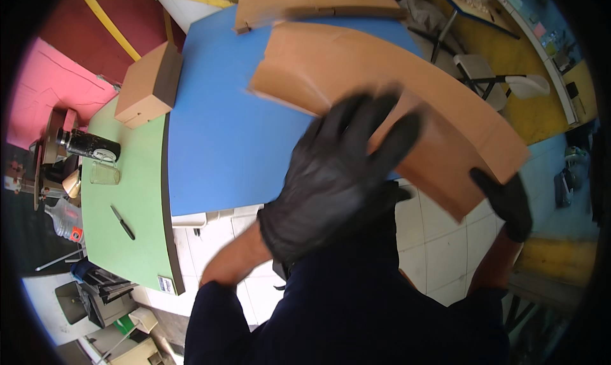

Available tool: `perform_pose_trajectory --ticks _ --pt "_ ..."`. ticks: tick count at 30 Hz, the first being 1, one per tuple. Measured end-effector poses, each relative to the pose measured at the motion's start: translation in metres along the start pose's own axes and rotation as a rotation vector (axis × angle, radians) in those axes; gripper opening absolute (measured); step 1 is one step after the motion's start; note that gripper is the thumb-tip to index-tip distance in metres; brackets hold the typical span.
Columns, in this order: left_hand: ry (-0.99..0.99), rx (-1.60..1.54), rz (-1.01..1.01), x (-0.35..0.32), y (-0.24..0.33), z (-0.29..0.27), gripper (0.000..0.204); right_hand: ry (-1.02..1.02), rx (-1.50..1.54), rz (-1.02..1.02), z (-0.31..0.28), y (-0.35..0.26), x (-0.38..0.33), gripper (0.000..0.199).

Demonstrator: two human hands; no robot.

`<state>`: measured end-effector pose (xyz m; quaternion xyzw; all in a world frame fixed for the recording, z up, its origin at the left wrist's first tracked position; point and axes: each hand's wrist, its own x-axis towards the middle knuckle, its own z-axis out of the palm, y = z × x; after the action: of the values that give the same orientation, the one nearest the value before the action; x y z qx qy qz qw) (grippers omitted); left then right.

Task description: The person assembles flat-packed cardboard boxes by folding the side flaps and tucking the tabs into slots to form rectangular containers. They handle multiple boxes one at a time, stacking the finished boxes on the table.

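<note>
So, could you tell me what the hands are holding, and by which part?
The right hand grips the cardboard sheet at its near right corner. The left hand lies spread against its near edge; whether it grips cannot be told.

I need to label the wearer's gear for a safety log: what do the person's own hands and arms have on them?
Both hands wear black gloves with a slightly shiny, wrinkled surface: the left hand and the right hand. The gloves end at the wrists, and the forearms are bare. A dark navy garment with sleeves ending near the elbows covers the upper arms.

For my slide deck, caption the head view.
Gloved left hand and right hand hold a cardboard sheet over a blue table.
</note>
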<state>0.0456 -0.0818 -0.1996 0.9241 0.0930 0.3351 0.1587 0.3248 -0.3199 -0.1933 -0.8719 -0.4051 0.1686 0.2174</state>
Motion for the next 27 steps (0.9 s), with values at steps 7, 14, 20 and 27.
perform_pose_trajectory --ticks 7,14,20,27 --pt "0.647 0.094 0.552 0.176 0.031 -0.088 0.046 0.99 -0.103 -0.566 -0.11 -0.144 0.031 0.028" --pt "0.626 0.046 0.256 0.2 0.074 -0.15 0.016 0.901 0.204 -1.162 -0.17 -0.234 0.033 0.039" --pt "0.561 -0.045 0.222 0.181 0.0 -0.224 0.036 0.378 0.154 -1.333 -0.199 -0.271 0.054 0.042" --pt "0.603 -0.64 -0.156 0.146 -0.046 -0.231 0.032 0.91 -0.427 -1.012 -0.189 -0.23 0.081 0.042"
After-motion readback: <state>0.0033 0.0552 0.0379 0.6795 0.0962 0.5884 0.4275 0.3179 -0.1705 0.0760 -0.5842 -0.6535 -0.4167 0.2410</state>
